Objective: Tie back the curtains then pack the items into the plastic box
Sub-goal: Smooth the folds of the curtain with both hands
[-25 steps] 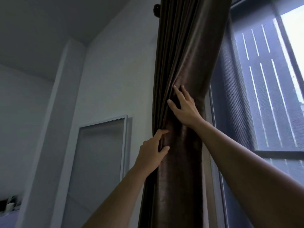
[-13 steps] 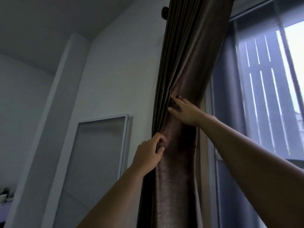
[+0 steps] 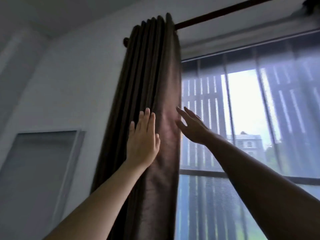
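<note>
1. Dark brown curtain (image 3: 155, 94), gathered into tight upright folds, hangs from the left end of the rod (image 3: 225, 10), just inside the knob (image 3: 126, 41) at that end
2. The bunch stands between the white wall (image 3: 78, 75) on its left and the window (image 3: 242, 104) on its right; its right edge overlaps the window's left side
3. The left hand (image 3: 142, 142) lies palm-flat on the front folds, fingers straight, close together, pointing up; it grips nothing
4. The right hand (image 3: 194, 129) is at the curtain's right edge, palm turned towards the cloth, fingers straight and spread wide, gripping nothing; blur hides whether thumb or fingertips touch the cloth
5. The left forearm (image 3: 103, 196) and right forearm (image 3: 259, 179) reach up from below, one on each side of the bunch
6. A grey see-through blind (image 3: 294, 118) covers the window; a building (image 3: 247, 142) shows through it
7. A pale framed panel (image 3: 39, 170) is on the wall, low and left of the curtain
</note>
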`<state>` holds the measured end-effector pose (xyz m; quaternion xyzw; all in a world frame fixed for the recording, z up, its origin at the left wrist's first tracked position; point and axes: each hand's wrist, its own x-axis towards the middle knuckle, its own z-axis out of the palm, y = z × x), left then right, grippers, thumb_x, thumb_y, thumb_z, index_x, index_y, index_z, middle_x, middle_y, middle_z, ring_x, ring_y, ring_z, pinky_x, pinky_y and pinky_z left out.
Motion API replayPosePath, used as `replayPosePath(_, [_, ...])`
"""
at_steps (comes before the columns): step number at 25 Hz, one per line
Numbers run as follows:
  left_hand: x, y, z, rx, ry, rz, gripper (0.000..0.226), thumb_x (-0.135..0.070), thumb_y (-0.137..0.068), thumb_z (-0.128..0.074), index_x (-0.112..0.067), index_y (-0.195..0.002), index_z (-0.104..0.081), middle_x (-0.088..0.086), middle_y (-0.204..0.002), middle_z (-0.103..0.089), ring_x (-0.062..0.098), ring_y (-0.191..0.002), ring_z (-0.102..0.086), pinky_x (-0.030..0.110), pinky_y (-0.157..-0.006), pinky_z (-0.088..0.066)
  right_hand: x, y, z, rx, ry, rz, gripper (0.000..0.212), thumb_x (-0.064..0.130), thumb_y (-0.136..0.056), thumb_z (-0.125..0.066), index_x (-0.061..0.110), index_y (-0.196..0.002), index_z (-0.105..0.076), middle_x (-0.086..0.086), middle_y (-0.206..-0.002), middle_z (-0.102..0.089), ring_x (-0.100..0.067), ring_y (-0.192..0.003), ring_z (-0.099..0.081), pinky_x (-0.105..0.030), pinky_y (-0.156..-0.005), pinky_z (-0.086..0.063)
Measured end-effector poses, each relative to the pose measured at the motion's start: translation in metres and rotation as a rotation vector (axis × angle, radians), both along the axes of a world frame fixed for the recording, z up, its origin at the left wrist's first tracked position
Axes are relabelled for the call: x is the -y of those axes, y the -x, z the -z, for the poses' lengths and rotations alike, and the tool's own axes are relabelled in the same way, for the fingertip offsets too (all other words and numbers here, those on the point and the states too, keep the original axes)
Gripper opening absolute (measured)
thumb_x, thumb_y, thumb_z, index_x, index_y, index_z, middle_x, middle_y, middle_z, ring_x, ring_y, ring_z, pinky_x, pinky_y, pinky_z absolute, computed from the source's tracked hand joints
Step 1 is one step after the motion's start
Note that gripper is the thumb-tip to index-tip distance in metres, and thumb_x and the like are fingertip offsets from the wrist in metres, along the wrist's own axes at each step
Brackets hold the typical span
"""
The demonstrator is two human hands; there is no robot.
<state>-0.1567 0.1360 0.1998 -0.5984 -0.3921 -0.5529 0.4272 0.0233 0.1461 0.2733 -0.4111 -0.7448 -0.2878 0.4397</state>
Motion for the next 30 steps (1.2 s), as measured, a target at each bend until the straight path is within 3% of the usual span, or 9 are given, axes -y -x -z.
replayPosePath(5, [0.04,-0.092,-0.003,-0.124,-0.003,0.1,0.056,-0.018,-0.09,-0.027,0.006,-0.141,-0.032,0.024,-0.148,-0.034,0.038,-0.136,-0.035,0.054,-0.105,-0.033,0.091,-0.138,0.024,0.043,-0.151,0.38,0.061,0.049,-0.097,-0.031,0.026,-0.15,-0.012,-0.008,-0.159,-0.009,-0.026,-0.146,-0.013,-0.042,-0.116,-0.014])
replayPosePath(9, [0.062,-0.169,0.01,-0.124,0.091,0.237,0.06,-0.024,-0.09,-0.026,0.006,-0.142,-0.03,0.025,-0.147,-0.034,0.041,-0.136,-0.034,0.057,-0.104,-0.033,0.165,-0.229,0.061,0.094,-0.213,0.625,0.073,0.057,-0.089,-0.02,0.015,-0.149,-0.02,-0.013,-0.156,-0.018,-0.032,-0.143,-0.02,-0.048,-0.114,-0.018])
replayPosePath(13, [0.091,-0.266,0.033,-0.169,0.14,0.384,0.062,-0.032,-0.094,-0.022,0.001,-0.146,-0.021,0.02,-0.153,-0.024,0.035,-0.142,-0.023,0.051,-0.111,-0.025,0.228,-0.304,0.107,0.071,-0.204,0.819,0.071,0.051,-0.093,-0.038,0.015,-0.15,-0.016,-0.011,-0.158,-0.012,-0.031,-0.145,-0.013,-0.047,-0.116,-0.01])
replayPosePath(15, [0.103,-0.312,0.041,-0.198,0.152,0.487,0.062,-0.034,-0.094,-0.021,-0.002,-0.148,-0.02,0.016,-0.155,-0.02,0.031,-0.144,-0.018,0.048,-0.114,-0.02,0.251,-0.333,0.126,0.005,-0.174,0.91,0.074,0.053,-0.093,-0.036,0.015,-0.15,-0.008,-0.009,-0.159,-0.005,-0.027,-0.147,-0.005,-0.044,-0.117,-0.003])
replayPosePath(18, [0.113,-0.369,0.042,-0.204,0.14,0.607,0.061,-0.036,-0.095,-0.021,-0.003,-0.146,-0.024,0.014,-0.154,-0.024,0.029,-0.144,-0.02,0.046,-0.113,-0.019,0.265,-0.364,0.155,-0.127,-0.174,0.976,0.08,0.059,-0.092,-0.032,0.015,-0.15,0.001,-0.006,-0.159,0.004,-0.022,-0.147,0.004,-0.039,-0.117,0.003])
replayPosePath(23, [0.111,-0.458,0.038,-0.237,0.151,0.885,0.056,-0.031,-0.099,-0.03,-0.009,-0.149,-0.017,0.008,-0.158,-0.013,0.022,-0.146,-0.007,0.038,-0.116,-0.008,0.25,-0.42,0.216,-0.268,-0.12,1.099,0.097,0.071,-0.084,-0.032,0.01,-0.149,0.005,-0.007,-0.159,0.007,-0.021,-0.146,0.006,-0.039,-0.115,0.007])
replayPosePath(30, [0.105,-0.581,0.042,-0.405,0.127,1.079,0.063,-0.049,-0.097,-0.019,-0.02,-0.151,-0.002,0.002,-0.16,0.003,0.017,-0.147,0.005,0.038,-0.116,-0.001,0.232,-0.487,0.245,-0.449,-0.183,1.249,0.109,0.075,-0.078,-0.042,0.011,-0.148,0.01,-0.007,-0.159,0.011,-0.019,-0.146,0.011,-0.038,-0.114,0.011])
